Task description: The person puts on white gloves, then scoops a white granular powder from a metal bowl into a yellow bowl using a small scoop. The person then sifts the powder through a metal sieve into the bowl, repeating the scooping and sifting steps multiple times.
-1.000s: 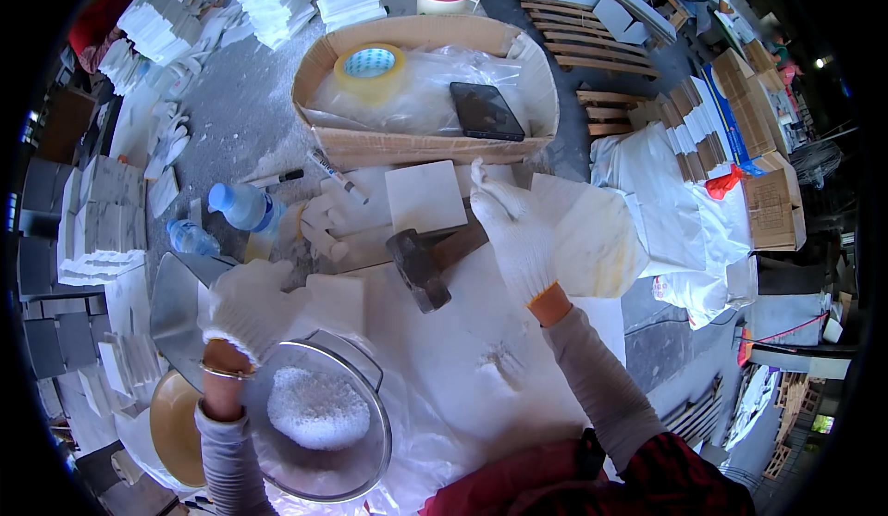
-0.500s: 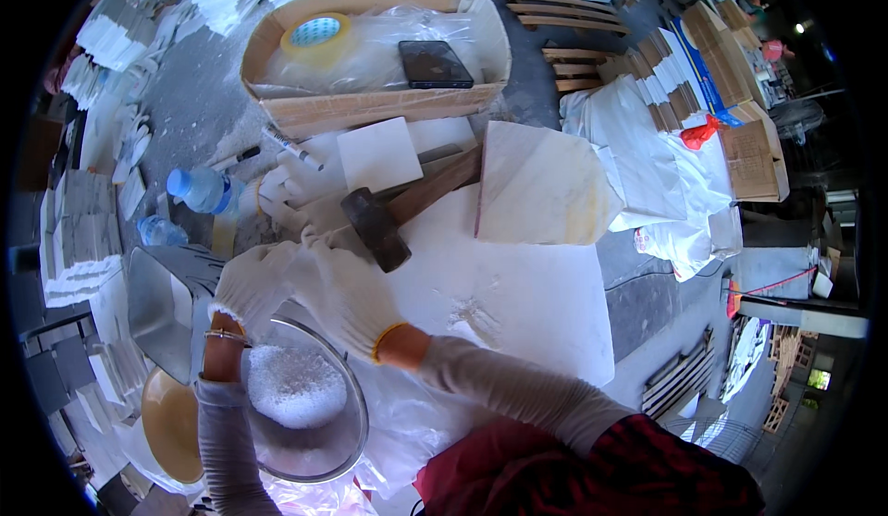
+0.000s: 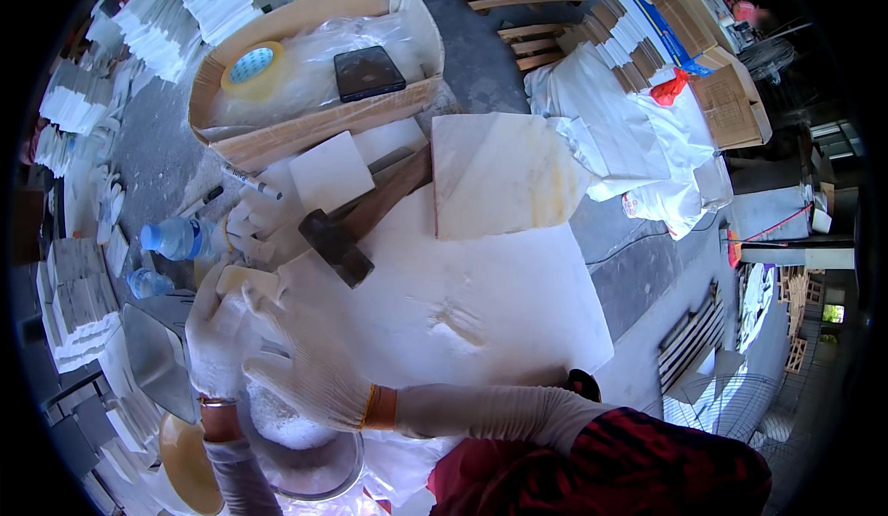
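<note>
Both my hands wear white knit gloves, close together above the near-left edge of the white slab [image 3: 481, 276]. My left hand [image 3: 217, 345] is closed round a small pale block [image 3: 248, 281], partly hidden by the fingers; its exact kind I cannot make out. My right hand [image 3: 310, 368] reaches across from the right, thumb and fingers apart, fingertips near the block. Below them is a metal bowl [image 3: 356, 474] holding white granules [image 3: 291, 423]. A hammer [image 3: 338, 248] with a wooden handle rests on the slab, its handle end beside a veined stone tile [image 3: 504, 178].
Behind the slab stands a cardboard box [image 3: 324, 132] with a tape roll [image 3: 252, 65] and a black phone [image 3: 369, 74]. Left are a marker [image 3: 252, 181], water bottles [image 3: 176, 238], a metal container [image 3: 157, 359] and a tan bowl [image 3: 185, 456]. White sheeting [image 3: 592, 118] lies at right.
My hands have come nearer to me, over the granule bowl. The right hand's fingers have spread, and a pale block now shows at my left hand. The whole view has shifted.
</note>
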Action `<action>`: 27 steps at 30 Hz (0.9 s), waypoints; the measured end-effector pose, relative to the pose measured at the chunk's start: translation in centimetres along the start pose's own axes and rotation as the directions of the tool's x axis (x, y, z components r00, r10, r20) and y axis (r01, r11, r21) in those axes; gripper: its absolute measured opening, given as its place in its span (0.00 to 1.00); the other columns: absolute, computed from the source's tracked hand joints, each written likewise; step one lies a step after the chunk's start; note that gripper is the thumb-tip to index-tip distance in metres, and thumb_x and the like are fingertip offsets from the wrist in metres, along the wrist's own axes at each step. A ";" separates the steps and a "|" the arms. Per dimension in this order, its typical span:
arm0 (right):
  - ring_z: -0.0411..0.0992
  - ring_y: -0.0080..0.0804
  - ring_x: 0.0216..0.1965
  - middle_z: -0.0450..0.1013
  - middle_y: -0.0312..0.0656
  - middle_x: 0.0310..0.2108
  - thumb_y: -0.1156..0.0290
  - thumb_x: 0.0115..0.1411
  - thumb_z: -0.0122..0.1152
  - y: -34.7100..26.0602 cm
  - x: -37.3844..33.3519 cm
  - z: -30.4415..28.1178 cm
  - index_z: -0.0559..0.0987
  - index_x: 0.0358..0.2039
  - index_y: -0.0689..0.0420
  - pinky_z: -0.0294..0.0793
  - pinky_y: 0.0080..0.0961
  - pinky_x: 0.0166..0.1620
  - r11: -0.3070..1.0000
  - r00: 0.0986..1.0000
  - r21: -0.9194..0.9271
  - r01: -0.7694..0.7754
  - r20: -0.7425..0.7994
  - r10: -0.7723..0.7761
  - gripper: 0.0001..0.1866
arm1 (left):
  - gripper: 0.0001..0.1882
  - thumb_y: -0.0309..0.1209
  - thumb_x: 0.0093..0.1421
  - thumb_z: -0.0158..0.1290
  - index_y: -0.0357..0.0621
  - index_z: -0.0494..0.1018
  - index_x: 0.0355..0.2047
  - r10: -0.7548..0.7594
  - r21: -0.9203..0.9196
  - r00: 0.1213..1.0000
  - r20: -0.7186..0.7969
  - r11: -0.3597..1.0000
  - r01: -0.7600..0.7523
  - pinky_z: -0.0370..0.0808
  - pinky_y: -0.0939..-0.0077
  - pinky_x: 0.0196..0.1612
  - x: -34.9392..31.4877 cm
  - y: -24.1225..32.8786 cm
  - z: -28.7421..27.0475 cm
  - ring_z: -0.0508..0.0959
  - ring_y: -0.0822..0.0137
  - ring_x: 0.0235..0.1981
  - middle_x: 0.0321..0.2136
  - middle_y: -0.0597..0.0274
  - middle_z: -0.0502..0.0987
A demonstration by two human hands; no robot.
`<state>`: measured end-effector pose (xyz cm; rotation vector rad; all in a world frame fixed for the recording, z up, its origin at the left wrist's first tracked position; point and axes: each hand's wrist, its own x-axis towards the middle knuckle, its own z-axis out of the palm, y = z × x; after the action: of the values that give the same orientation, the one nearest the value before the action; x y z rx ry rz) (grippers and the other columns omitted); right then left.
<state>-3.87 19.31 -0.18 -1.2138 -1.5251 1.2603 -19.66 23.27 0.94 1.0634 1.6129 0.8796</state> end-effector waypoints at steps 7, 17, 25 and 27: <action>0.62 0.55 0.58 0.59 0.55 0.62 0.58 0.58 0.61 -1.0 0.8 -1.0 0.60 0.67 0.53 0.63 0.42 0.57 0.957 0.955 0.012 0.289 -0.072 -0.288 0.38 | 0.22 0.31 0.63 0.54 0.34 0.69 0.56 0.192 -0.376 0.974 -0.122 0.899 -0.224 0.73 0.72 0.51 -0.4 -2.2 -0.4 0.75 0.64 0.48 0.47 0.56 0.76; 0.66 0.53 0.56 0.64 0.54 0.58 0.59 0.50 0.68 -6.3 5.4 -6.5 0.66 0.59 0.55 0.69 0.42 0.53 0.797 0.864 -0.338 0.500 0.135 -0.485 0.37 | 0.18 0.33 0.60 0.58 0.34 0.73 0.46 0.138 -0.453 0.963 -0.232 0.861 -0.232 0.77 0.72 0.43 -2.5 1.5 0.3 0.79 0.66 0.37 0.41 0.55 0.79; 0.69 0.58 0.49 0.66 0.61 0.50 0.59 0.43 0.74 -5.4 0.3 -12.6 0.62 0.59 0.62 0.70 0.43 0.50 0.831 0.957 -0.487 0.268 0.236 -0.170 0.46 | 0.17 0.36 0.59 0.61 0.36 0.73 0.41 -0.092 -0.526 0.907 -0.411 0.837 -0.153 0.75 0.77 0.33 -7.6 2.5 11.2 0.77 0.72 0.33 0.33 0.62 0.77; 0.69 0.57 0.51 0.66 0.61 0.51 0.59 0.44 0.73 -4.4 -0.9 -13.9 0.60 0.62 0.64 0.70 0.43 0.52 0.770 0.959 -0.574 0.280 0.205 -0.196 0.48 | 0.17 0.35 0.59 0.61 0.35 0.75 0.41 -0.209 -0.664 0.952 -0.225 0.748 0.007 0.74 0.76 0.35 -8.9 3.1 13.8 0.76 0.73 0.32 0.32 0.64 0.77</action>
<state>8.83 21.31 6.75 -1.2708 -2.2087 0.7071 -4.36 16.84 3.04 0.3399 1.3889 1.4355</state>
